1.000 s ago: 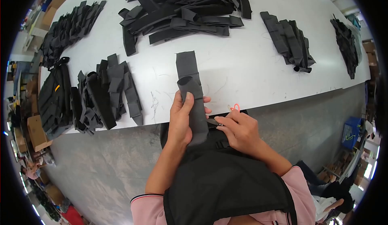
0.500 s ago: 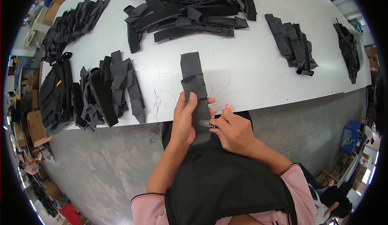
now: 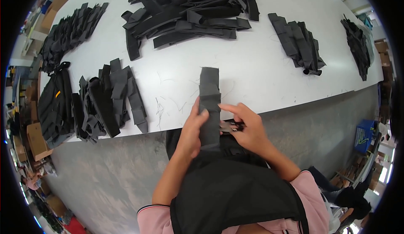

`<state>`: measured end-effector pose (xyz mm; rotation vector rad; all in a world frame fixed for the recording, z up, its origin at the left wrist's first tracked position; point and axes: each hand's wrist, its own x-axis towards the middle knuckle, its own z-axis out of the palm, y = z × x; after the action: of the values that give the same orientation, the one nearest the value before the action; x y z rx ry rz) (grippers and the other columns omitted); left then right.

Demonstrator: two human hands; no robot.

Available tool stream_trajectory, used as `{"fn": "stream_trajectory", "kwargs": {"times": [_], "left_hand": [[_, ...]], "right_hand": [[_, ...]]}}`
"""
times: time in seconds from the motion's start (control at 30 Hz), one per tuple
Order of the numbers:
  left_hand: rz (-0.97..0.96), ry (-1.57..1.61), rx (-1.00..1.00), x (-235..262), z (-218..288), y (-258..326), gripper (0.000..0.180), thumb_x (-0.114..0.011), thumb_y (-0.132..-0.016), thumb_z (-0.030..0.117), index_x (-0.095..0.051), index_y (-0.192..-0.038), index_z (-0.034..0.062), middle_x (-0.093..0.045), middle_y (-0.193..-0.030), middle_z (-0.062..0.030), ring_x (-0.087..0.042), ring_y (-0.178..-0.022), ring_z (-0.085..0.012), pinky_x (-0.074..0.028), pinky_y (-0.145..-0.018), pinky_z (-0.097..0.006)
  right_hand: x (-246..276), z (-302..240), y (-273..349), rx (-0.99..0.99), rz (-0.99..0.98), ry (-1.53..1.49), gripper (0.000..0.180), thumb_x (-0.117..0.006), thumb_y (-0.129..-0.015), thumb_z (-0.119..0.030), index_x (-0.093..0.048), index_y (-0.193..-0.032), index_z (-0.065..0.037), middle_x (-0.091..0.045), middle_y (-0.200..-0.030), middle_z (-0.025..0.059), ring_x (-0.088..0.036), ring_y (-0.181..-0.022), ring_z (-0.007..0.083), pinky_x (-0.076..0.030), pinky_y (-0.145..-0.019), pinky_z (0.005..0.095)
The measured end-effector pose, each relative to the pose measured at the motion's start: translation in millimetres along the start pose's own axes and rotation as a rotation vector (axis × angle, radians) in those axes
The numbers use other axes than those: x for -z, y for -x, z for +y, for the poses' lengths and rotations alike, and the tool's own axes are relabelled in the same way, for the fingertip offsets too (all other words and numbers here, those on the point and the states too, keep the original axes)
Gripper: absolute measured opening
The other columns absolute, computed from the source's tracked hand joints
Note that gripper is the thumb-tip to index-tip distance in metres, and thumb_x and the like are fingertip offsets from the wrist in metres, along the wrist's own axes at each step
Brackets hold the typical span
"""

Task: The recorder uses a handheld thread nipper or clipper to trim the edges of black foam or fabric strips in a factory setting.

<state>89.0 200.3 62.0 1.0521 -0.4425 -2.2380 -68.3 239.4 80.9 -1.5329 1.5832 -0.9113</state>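
Observation:
A long dark grey fabric strip (image 3: 210,90) with cross seams stands out from my body over the table's near edge. My left hand (image 3: 190,129) is closed on its left side, thumb on top and the other fingers beneath. My right hand (image 3: 251,129) is closed around a pair of small thread snips (image 3: 229,126), which look blurred. Its index finger reaches out to the strip's right edge. The snips' blades lie just right of the strip, partly hidden by the hand.
On the white table (image 3: 261,86) lie a big pile of dark strips (image 3: 189,19) at the back, a bundle (image 3: 110,97) on the left and another (image 3: 298,44) on the right. A black bag (image 3: 56,103) sits far left. Loose threads are scattered around. A blue crate (image 3: 365,137) stands at right.
The strip has shifted right and toward me, and its raised fold now lies flatter. My right index finger has stretched out to its edge, while the snips have moved right, off the strip.

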Motion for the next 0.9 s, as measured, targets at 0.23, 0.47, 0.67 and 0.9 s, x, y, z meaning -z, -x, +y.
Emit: {"fn": "stream_trajectory", "kwargs": {"times": [0.23, 0.47, 0.67, 0.9], "left_hand": [[0.013, -0.225, -0.122, -14.9, -10.6, 21.2, 0.063, -0.046, -0.090, 0.006, -0.011, -0.143, 0.0081, -0.051, -0.113, -0.0140, -0.060, -0.074, -0.0187, -0.051, -0.068, -0.030], [-0.043, -0.777, -0.472, 2.3, -11.8, 8.4, 0.033, -0.063, -0.085, 0.020, -0.048, -0.102, -0.0040, -0.038, -0.129, -0.0223, -0.048, -0.114, -0.0302, -0.041, -0.093, -0.040], [-0.138, -1.427, -0.998, 1.0, 13.8, -3.4, 0.031, -0.075, -0.072, 0.020, -0.055, -0.077, -0.0035, -0.051, -0.125, -0.0182, -0.040, -0.125, -0.0380, -0.026, -0.105, -0.047], [0.087, -0.933, -0.747, 30.5, -7.4, -7.2, 0.028, -0.070, -0.079, 0.023, -0.062, -0.096, 0.0030, -0.061, -0.103, -0.0089, -0.054, -0.104, -0.0252, -0.028, -0.105, -0.045]], "right_hand": [[-14.5, 31.7, -35.6, -0.002, 0.242, -0.443, 0.013, -0.057, -0.081, 0.000, -0.055, -0.092, -0.006, -0.045, -0.069, -0.0009, -0.043, -0.058, 0.0076, -0.036, -0.049, 0.0218], [-13.0, 15.4, -44.0, -0.333, 0.063, -0.845, 0.013, -0.059, -0.089, -0.018, -0.055, -0.086, -0.006, -0.051, -0.073, -0.0035, -0.044, -0.059, 0.0026, -0.035, -0.050, 0.0176], [-1.7, 24.2, -57.8, -0.672, -0.340, -0.947, 0.016, -0.059, -0.089, -0.019, -0.057, -0.091, -0.003, -0.055, -0.075, -0.0014, -0.049, -0.062, 0.0046, -0.040, -0.053, 0.0207], [0.7, 12.9, -2.6, 0.083, 0.215, -0.083, 0.021, -0.066, -0.079, -0.010, -0.060, -0.099, -0.005, -0.057, -0.074, 0.0057, -0.056, -0.059, 0.0141, -0.043, -0.053, 0.0257]]}}
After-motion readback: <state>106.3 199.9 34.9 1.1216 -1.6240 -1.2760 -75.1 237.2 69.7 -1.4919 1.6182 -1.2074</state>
